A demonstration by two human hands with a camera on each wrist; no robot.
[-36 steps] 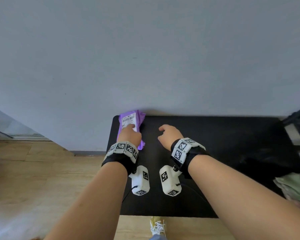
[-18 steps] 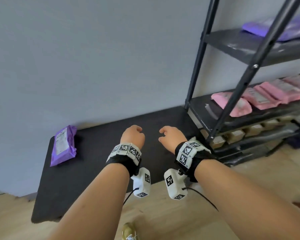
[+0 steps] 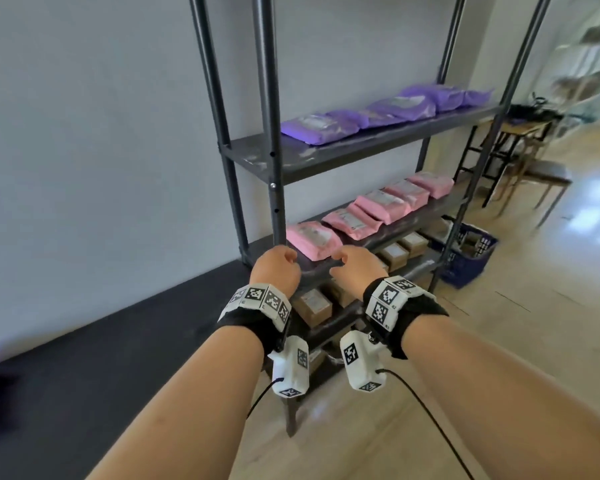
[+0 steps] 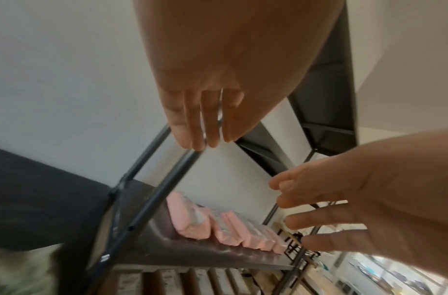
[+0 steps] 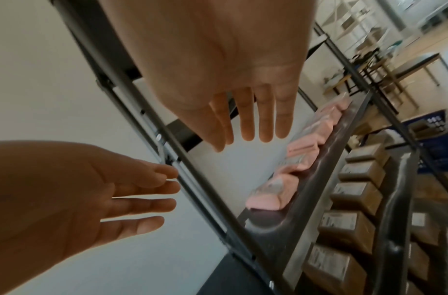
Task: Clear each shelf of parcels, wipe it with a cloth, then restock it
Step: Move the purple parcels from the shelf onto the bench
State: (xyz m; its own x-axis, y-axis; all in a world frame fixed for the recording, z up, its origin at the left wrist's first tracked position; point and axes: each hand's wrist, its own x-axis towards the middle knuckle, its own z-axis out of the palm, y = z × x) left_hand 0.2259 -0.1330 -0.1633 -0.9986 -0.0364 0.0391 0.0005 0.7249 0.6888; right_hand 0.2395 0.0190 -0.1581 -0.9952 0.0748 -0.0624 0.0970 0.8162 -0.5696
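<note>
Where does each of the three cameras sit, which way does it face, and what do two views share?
Head: on the person's head, looking forward and down at the shelf rack; both forearms, left hand and right hand show.
Left wrist: under the left wrist, looking along open fingers at the pink parcels.
Right wrist: under the right wrist, looking along open fingers past the brown boxes.
Shared: both wrist views show both hands and the pink parcels.

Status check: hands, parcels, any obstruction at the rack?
Left hand and right hand open, empty. Purple parcels on upper shelf, uncleared. Rack post directly ahead.
</note>
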